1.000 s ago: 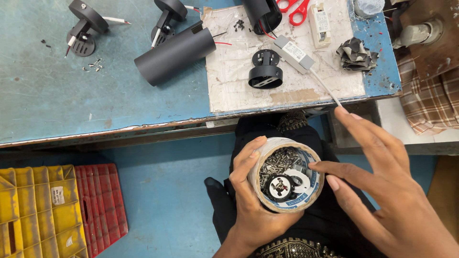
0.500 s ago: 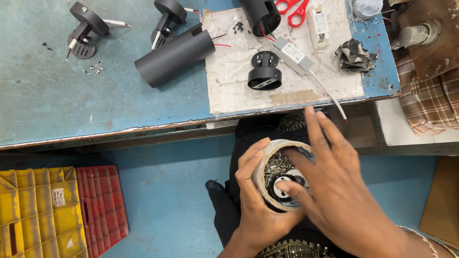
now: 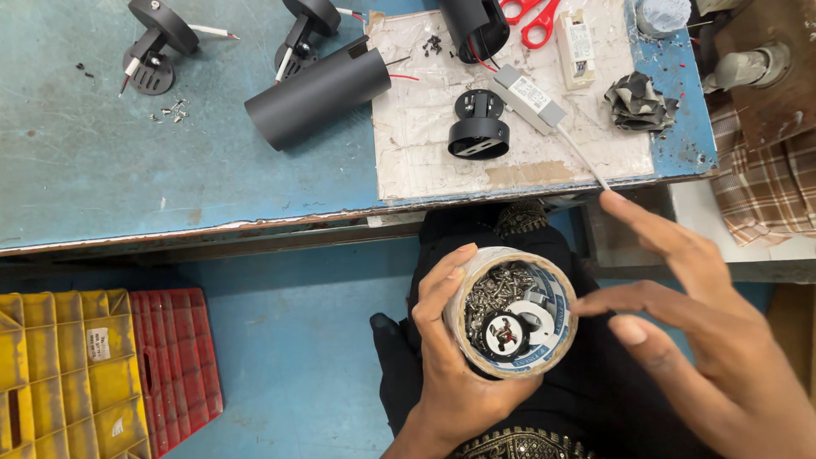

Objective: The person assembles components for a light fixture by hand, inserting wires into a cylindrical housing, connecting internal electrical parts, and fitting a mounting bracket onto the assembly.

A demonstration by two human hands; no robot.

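I sit at a worn blue workbench [image 3: 102, 187], and below it the floor is blue too. At the far left on the floor stand two plastic crates, a yellow crate [image 3: 59, 374] and just beside it a red crate [image 3: 174, 361].

On the bench, from the left, lies a black lamp bracket [image 3: 153, 42] with a white wire, and near it some small loose screws [image 3: 172, 110]. Next is a second bracket [image 3: 306, 25], and then a long black tube housing [image 3: 316, 92] lying on its side, tilted. Its right end touches a stained white sheet [image 3: 425, 153] that covers the right part of the bench. On this sheet I see a short black ring part [image 3: 478, 127], a grey driver box [image 3: 531, 98] with a thin white cable, a red pair of scissors [image 3: 531, 19], a small white box [image 3: 578, 47] and a crumpled piece of dark foil [image 3: 637, 100].

Lower down, over my lap, my left hand [image 3: 459, 374] is clamped around a round cardboard container [image 3: 510, 313]. The thumb lies on its left rim and the palm supports it from below. The container is upright and open on top. Inside it is a heap of silver screws [image 3: 493, 289], and in front of them a round black-and-white part [image 3: 506, 333].

My right hand [image 3: 697, 340] is at the right of the container, empty, with the fingers spread apart. One fingertip is just beside the right rim; I cannot tell if it touches.
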